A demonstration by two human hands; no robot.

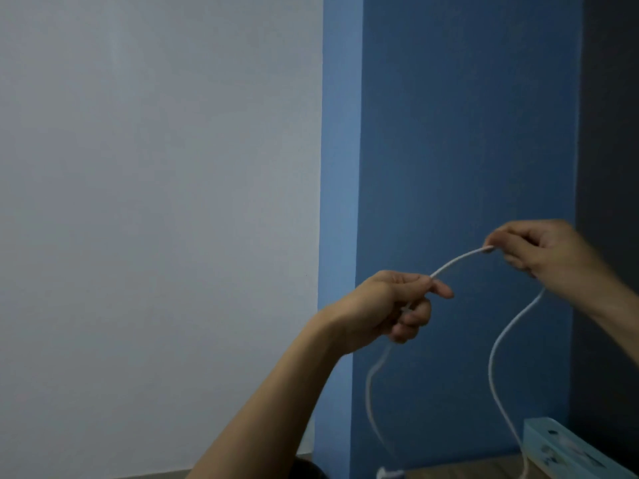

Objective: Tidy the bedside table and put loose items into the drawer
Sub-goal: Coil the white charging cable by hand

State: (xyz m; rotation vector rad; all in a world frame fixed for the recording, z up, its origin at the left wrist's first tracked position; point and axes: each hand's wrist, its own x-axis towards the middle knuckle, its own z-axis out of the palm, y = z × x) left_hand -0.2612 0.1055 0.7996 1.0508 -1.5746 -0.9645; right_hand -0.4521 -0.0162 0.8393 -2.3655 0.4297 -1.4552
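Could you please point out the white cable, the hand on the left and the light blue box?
white cable (449, 265), head view: the arc between the hands.
left hand (387, 305), head view: its back.
light blue box (567, 447), head view: its top face.

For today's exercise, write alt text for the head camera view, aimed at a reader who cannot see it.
Two bare hands hold a white cable up before a blue wall: the left hand and the right hand each pinch it, an arc between them and loose lengths hanging below. A pale blue box sits at lower right.
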